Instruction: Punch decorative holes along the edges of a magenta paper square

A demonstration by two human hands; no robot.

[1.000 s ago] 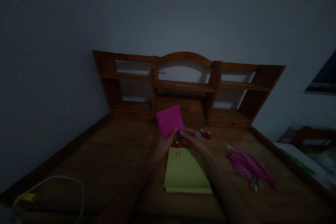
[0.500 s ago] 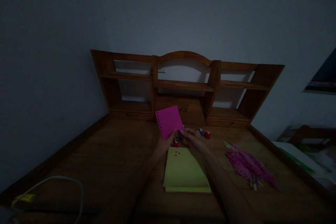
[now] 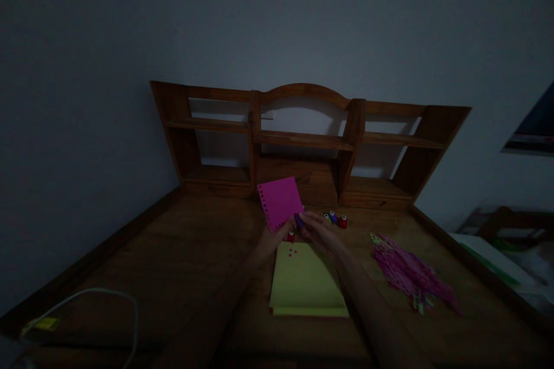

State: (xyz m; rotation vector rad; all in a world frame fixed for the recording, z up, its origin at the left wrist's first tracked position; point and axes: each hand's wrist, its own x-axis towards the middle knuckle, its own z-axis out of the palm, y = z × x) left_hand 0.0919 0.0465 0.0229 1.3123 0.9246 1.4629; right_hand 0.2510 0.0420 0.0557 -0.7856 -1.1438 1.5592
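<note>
My left hand [image 3: 269,240] pinches the lower edge of a pink sheet of paper [image 3: 282,203], which has a row of small holes along its left side and more near the bottom. My right hand [image 3: 321,232] grips a small purple craft punch [image 3: 298,221] at the sheet's lower right corner. Just under the hands stands a red punch [image 3: 291,236], partly hidden. Below lies a stack of yellow paper [image 3: 308,282] with a few tiny pink cut-outs [image 3: 293,252] on it. To the right of my right hand are green [image 3: 327,218], purple [image 3: 333,217] and red [image 3: 343,222] punches.
A heap of pink and yellow-green paper strips [image 3: 409,271] lies on the wooden desk [image 3: 182,265] at right. A wooden shelf unit [image 3: 303,139] stands along the back. At the lower left are a white cable [image 3: 101,290] and a yellow item [image 3: 47,324].
The pink sheet has shifted slightly down and to the right. My right thumb has moved a little on the purple punch. Other things lie as before.
</note>
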